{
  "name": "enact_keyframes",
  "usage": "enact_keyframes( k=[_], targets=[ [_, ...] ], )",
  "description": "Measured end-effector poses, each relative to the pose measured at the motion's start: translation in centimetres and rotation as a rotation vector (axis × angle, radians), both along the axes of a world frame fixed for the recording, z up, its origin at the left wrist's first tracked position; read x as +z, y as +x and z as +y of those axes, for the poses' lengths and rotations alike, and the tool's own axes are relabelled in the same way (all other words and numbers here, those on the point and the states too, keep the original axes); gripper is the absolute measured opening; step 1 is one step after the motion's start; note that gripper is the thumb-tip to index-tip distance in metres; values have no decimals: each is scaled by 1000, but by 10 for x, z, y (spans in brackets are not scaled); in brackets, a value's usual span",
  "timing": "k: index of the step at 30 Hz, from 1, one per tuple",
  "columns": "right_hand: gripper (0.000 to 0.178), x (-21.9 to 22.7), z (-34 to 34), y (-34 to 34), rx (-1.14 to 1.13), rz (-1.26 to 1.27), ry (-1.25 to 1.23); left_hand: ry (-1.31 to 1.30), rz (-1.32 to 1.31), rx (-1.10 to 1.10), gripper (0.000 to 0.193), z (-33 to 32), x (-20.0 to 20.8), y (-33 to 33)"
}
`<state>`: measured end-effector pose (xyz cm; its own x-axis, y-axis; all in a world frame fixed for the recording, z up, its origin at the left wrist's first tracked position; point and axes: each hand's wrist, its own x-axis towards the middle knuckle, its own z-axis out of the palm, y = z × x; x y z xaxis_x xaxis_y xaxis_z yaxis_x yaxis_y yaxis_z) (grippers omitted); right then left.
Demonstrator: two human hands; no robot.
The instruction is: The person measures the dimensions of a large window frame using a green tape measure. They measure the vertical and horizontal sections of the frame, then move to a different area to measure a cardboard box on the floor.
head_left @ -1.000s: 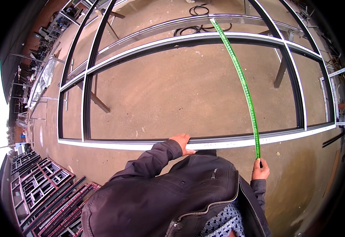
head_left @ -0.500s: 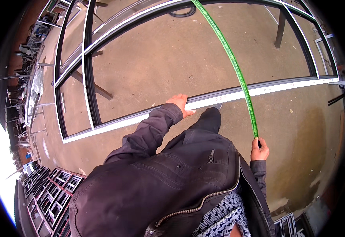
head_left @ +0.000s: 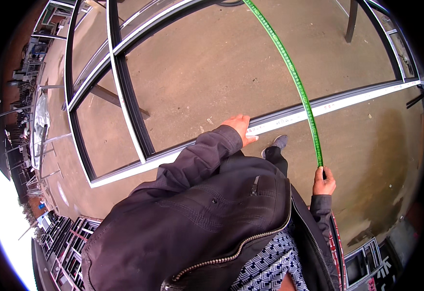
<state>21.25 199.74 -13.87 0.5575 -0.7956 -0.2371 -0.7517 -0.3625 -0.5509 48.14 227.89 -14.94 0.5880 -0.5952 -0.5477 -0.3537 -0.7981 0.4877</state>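
Observation:
A large white and dark metal frame spans the view, its long near rail running slantwise in front of me. My left hand grips that rail, fingers over the top and thumb on the near side. A green tape measure lies across the frame from the far side and bows over the near rail. Its near end is pinched between the thumb and fingers of my right hand, to the right of my body. Whatever is inside that fist is hidden. Small marks show on the rail's white face.
Dark stacked frames stand at lower left, with more frames at lower right. Clear plastic sheeting hangs at the left. Crossbars divide the frame. My shoe is on the floor just by the rail.
The view has shifted, so the frame's left part sits further right in it. My shoe has come into fuller view beside the rail. Both hands keep their holds.

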Motion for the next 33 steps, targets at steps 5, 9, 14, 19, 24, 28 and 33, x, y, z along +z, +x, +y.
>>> enact_keyframes(
  k=[5, 9, 14, 19, 24, 28, 33],
  targets=[
    [27, -9, 98, 33, -6, -14, 134, 128, 106, -4, 70, 136, 21, -5],
    [29, 2, 157, 48, 90, 14, 137, 164, 90, 52, 74, 226, 20, -18],
    [30, 15, 211, 53, 97, -1, 105, 139, -18, 33, 77, 257, 17, -24],
    [30, 13, 260, 39, 109, -35, 16, 103, -66, 17, 73, 259, 16, -21],
    [27, 22, 322, 19, 54, 7, -38, 143, -112, -19, 74, 252, 13, -20],
    [23, 30, 366, 7, 74, -33, -109, 97, -83, 13, 79, 259, 11, -21],
    [21, 31, 413, 16, 47, -20, -152, -323, -278, 41, 51, 294, 16, -10]
  ],
)
